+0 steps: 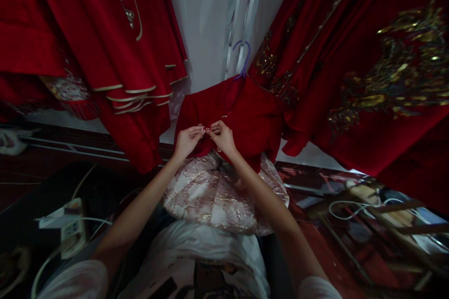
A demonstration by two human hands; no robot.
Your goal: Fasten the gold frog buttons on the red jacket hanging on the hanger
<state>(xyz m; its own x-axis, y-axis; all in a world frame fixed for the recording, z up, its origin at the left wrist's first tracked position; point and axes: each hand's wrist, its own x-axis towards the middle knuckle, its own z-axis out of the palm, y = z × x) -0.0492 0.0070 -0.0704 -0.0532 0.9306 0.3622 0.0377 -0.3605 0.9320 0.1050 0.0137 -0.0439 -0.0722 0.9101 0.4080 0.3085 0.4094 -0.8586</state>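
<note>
A dark red jacket (252,114) hangs in front of me on a purple hanger (242,58), over a pink and gold brocade skirt (217,196). My left hand (186,142) and my right hand (221,136) meet at the jacket's front edge, fingertips pinched together on a small pale button or clasp. Both hands are closed on that fastening and the cloth around it. What sits between the fingertips is too small to make out clearly.
Red embroidered garments hang at the left (105,42) and right (368,70), with a white curtain (210,14) behind. A white power strip (72,231) with cables lies at the lower left. A wooden stool or frame (379,205) stands at the lower right.
</note>
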